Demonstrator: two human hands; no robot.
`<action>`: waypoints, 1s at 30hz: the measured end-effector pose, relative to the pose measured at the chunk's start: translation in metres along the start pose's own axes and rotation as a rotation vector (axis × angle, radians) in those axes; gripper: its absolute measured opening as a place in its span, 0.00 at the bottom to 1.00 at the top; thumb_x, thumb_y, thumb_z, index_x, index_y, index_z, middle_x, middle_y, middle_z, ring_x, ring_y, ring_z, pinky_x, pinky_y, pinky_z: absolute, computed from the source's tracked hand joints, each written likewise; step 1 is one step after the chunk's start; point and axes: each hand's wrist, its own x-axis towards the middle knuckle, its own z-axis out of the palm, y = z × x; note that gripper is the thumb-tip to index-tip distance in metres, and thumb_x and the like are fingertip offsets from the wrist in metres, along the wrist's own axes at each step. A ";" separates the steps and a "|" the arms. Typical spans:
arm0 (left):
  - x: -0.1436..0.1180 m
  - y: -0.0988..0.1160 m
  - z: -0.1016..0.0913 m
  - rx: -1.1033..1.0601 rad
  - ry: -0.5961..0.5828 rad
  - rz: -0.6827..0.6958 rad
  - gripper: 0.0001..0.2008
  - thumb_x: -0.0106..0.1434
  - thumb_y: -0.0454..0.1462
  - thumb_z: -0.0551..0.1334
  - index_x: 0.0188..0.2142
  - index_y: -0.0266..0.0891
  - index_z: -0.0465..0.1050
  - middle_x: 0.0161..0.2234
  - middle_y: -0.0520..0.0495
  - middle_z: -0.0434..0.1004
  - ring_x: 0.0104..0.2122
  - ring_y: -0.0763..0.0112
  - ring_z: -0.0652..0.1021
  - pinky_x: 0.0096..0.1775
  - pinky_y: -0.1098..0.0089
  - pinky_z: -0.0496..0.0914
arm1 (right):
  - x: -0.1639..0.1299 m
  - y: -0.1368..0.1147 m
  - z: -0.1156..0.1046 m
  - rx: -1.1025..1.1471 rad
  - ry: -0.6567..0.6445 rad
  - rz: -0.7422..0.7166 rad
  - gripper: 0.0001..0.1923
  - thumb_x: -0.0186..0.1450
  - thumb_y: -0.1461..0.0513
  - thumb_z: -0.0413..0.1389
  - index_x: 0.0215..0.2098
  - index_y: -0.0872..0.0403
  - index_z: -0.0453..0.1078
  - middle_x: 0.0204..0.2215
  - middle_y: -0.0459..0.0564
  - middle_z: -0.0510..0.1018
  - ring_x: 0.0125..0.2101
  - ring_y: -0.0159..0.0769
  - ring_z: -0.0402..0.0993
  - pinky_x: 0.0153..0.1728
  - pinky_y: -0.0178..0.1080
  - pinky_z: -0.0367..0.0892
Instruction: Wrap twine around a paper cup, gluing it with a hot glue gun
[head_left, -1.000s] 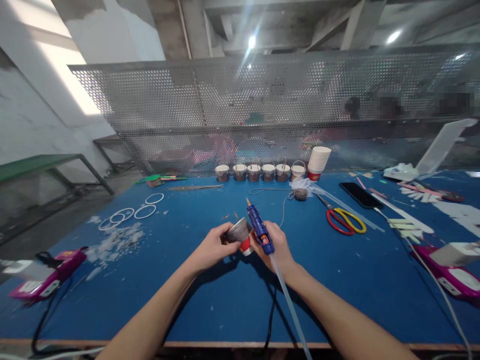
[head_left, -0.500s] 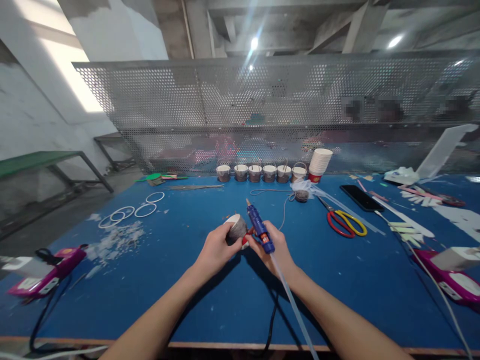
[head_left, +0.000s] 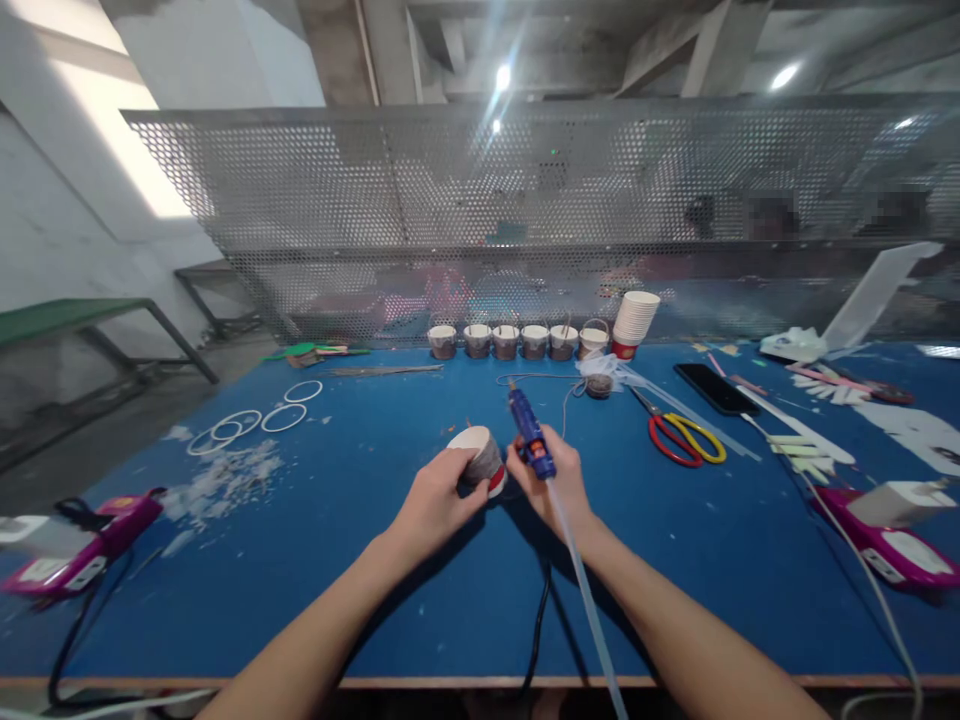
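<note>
Head view | left hand (head_left: pixel 435 498), fingers clamped on wrapped cup (head_left: pixel 487 459), tilted over desk (head_left: pixel 300 520) | right hand (head_left: pixel 561 473), fingers clamped round glue gun (head_left: pixel 532 434), nozzle (head_left: pixel 512 385) off cup | probably positioning cup for gluing | next, likely: steady cup, careful nozzle aim

Left hand (head_left: pixel 431 500), right hand (head_left: pixel 568 485): one pair, both are showing bare skin. Forearms (head_left: pixel 322 615): one pair, slender, bare, are tapering smoothly toward narrower wrists (head_left: pixel 394 545).
</note>
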 end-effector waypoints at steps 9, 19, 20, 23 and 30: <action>0.007 0.008 -0.013 -0.233 -0.064 -0.201 0.04 0.51 0.37 0.58 0.27 0.38 0.66 0.22 0.56 0.61 0.22 0.76 0.62 0.25 0.74 0.58 | 0.031 -0.003 -0.023 0.211 0.252 0.446 0.12 0.50 0.54 0.58 0.25 0.54 0.70 0.19 0.45 0.72 0.21 0.35 0.66 0.26 0.38 0.62; 0.009 0.009 -0.019 -0.366 0.004 -0.229 0.06 0.50 0.39 0.62 0.25 0.37 0.69 0.25 0.52 0.66 0.26 0.73 0.67 0.30 0.71 0.64 | 0.014 -0.011 -0.018 0.325 -0.014 0.255 0.09 0.57 0.56 0.58 0.33 0.54 0.73 0.31 0.50 0.80 0.30 0.38 0.75 0.34 0.39 0.69; 0.009 0.008 -0.020 -0.371 0.012 -0.227 0.06 0.50 0.38 0.62 0.26 0.37 0.70 0.26 0.52 0.67 0.27 0.73 0.68 0.31 0.71 0.65 | 0.012 -0.014 -0.017 0.324 -0.056 0.239 0.10 0.58 0.56 0.58 0.33 0.54 0.73 0.31 0.51 0.80 0.30 0.38 0.76 0.34 0.39 0.70; 0.009 0.007 -0.022 -0.409 0.021 -0.230 0.07 0.50 0.39 0.63 0.27 0.36 0.72 0.26 0.51 0.69 0.28 0.72 0.69 0.32 0.71 0.66 | 0.005 -0.022 -0.016 0.349 -0.180 0.196 0.10 0.58 0.55 0.59 0.31 0.55 0.72 0.30 0.51 0.80 0.30 0.38 0.76 0.33 0.38 0.70; 0.008 0.005 -0.022 -0.425 0.016 -0.224 0.10 0.51 0.41 0.62 0.30 0.36 0.73 0.28 0.50 0.72 0.30 0.69 0.71 0.34 0.69 0.67 | -0.005 -0.018 -0.009 0.371 -0.284 0.138 0.15 0.58 0.56 0.62 0.40 0.55 0.71 0.33 0.50 0.79 0.30 0.37 0.75 0.32 0.38 0.70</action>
